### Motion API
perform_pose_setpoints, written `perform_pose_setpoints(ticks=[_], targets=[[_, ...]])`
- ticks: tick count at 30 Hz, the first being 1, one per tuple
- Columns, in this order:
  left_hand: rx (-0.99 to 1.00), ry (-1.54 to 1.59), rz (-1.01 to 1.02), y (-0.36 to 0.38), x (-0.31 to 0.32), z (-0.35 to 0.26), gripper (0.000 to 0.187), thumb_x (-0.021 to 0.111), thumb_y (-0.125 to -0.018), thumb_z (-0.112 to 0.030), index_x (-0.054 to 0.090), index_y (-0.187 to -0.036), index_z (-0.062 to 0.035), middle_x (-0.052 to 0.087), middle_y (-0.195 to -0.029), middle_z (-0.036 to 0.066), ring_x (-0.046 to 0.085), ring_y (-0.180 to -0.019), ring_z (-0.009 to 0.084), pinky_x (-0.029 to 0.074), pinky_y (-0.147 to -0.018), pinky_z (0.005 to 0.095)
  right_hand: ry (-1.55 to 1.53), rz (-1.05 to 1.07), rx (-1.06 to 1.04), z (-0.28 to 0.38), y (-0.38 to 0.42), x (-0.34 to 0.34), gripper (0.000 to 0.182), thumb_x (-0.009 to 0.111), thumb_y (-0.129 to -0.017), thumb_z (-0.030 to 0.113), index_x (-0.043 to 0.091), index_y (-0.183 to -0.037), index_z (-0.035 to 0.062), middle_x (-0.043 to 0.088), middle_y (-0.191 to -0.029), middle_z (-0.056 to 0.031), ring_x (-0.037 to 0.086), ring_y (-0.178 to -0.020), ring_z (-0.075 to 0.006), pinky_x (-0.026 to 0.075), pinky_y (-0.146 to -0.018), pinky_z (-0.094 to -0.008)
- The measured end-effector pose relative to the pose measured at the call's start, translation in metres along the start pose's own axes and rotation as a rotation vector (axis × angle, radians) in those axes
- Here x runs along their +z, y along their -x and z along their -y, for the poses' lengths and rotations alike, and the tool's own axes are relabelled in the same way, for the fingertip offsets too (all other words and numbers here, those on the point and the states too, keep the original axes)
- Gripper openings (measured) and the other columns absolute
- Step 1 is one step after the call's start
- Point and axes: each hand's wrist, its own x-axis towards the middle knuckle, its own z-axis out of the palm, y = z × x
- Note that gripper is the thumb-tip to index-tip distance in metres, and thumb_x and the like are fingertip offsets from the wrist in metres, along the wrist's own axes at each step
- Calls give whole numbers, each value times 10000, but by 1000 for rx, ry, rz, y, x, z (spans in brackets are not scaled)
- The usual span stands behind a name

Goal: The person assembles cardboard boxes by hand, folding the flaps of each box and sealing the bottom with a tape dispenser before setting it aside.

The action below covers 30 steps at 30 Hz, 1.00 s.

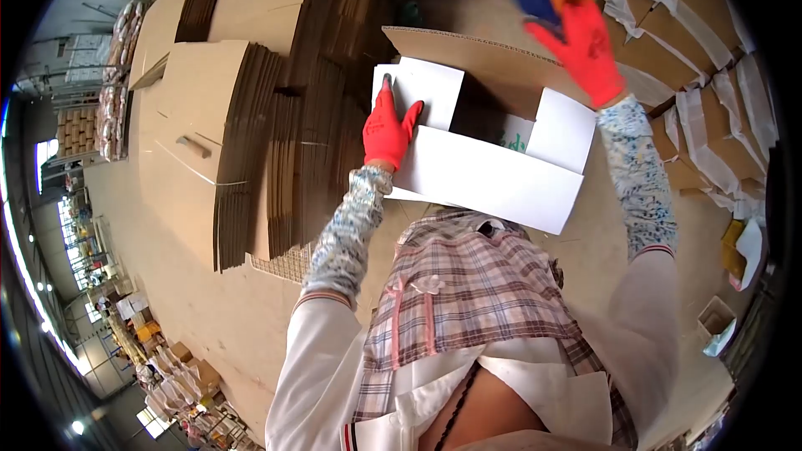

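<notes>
The floor (209, 301) is a smooth, tan-grey surface with faint marks. On the left, tall stacks of flattened brown cardboard (188, 117) rise from it, a pale lattice (282, 267) showing at their near edge; whether it bears them is hidden. Taped brown cartons (706, 134) crowd the right side. Nearer, on the right, a small open box (716, 316) sits on the floor. What directly supports the open white-flapped carton (501, 171) is hidden.
</notes>
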Motion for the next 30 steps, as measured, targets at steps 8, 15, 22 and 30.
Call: perform_pose_setpoints(ticks=[8,15,22,30], targets=[[-344,132,92,-14,11,13,534,385,-967,-451,475,-1295,-39,563,-1198,181,496,-1144,313,379,-987,373,121,206,57,30,131,66,619,736,-749,304,485,-1243,28,521,-1214,-181,498,-1106,-373,368,-971,-449],[-251,344,-7,-10,53,73,342,503,-945,-270,547,-1193,-39,570,-1088,208,533,-1023,364,427,-879,394,-236,279,-450,56,68,99,225,601,-778,199,632,-978,101,628,-1053,-77,593,-940,-249,464,-825,-364],[-331,707,171,-37,-107,0,397,525,-943,-145,465,-1298,22,549,-1248,80,520,-1117,147,402,-953,285,-460,524,-356,45,75,103,273,588,-839,228,627,-1082,111,616,-1113,-58,593,-993,-208,472,-848,-327],[12,741,759,-23,-115,-39,564,297,-1002,-426,446,-1305,26,598,-1161,136,562,-1098,219,397,-990,328,-612,409,-367,66,65,101,236,597,-840,231,655,-1057,158,637,-1037,-18,625,-879,-181,510,-731,-292]])
